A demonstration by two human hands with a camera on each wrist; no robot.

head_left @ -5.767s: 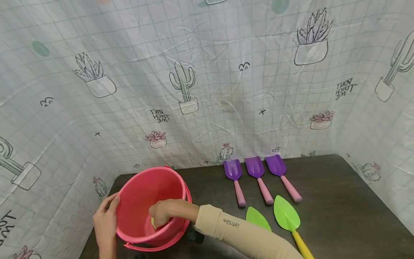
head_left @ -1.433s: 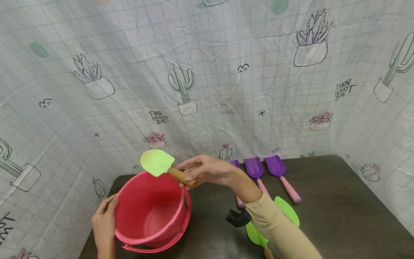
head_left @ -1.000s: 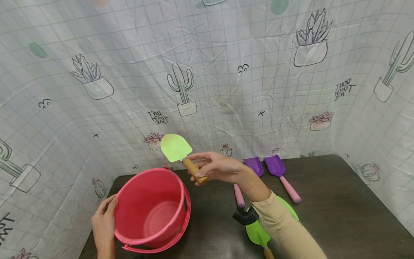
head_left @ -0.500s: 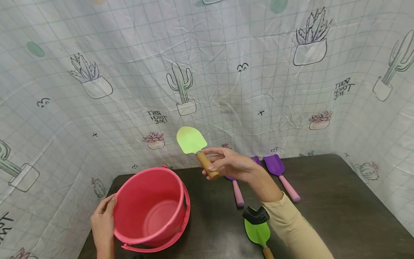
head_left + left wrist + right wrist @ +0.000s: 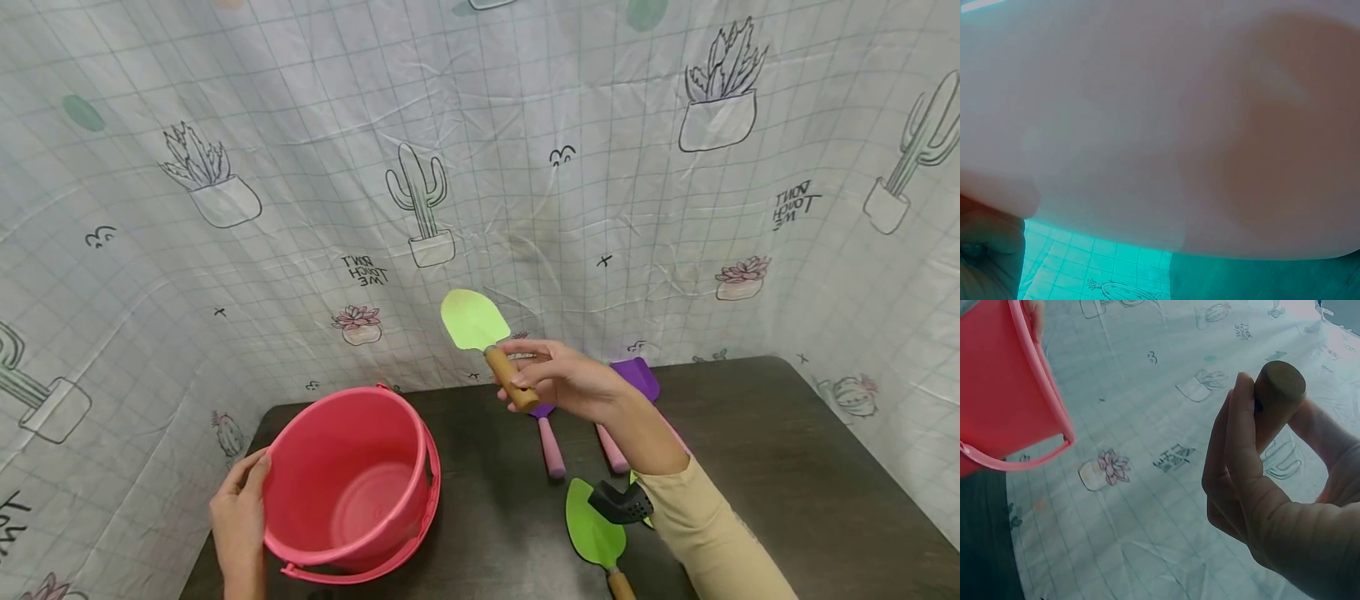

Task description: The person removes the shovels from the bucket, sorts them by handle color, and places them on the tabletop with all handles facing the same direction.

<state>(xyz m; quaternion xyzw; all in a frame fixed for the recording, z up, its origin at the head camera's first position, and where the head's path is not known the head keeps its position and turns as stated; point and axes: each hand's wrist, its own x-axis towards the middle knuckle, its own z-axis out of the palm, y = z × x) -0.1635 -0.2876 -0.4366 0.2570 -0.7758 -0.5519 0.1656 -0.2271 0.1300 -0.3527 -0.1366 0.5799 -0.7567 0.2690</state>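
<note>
My right hand [image 5: 570, 375] pinches the tan handle of a small trowel [image 5: 474, 320] between thumb and fingers. The trowel is held in the air to the right of the bucket, its light green blade pointing up and left. In the right wrist view the handle's end [image 5: 1282, 381] shows between fingers and thumb; the blade is hidden there. My left hand [image 5: 238, 512] holds the left rim of a red bucket [image 5: 352, 467], which tilts so its inside shows, with nothing visible in it. The bucket's wall [image 5: 1116, 125] fills most of the left wrist view.
On the dark table [image 5: 787, 483] lie purple shovels [image 5: 551, 450] with pink handles, partly behind my right arm. A green trowel [image 5: 596, 525] lies nearer, another green blade peeking out beside the black wrist camera [image 5: 621, 502]. A patterned curtain [image 5: 525, 208] hangs behind and at the sides.
My right hand was down inside the bucket; it then came out with the trowel and moved right, away from the bucket. My left hand stays on the rim.
</note>
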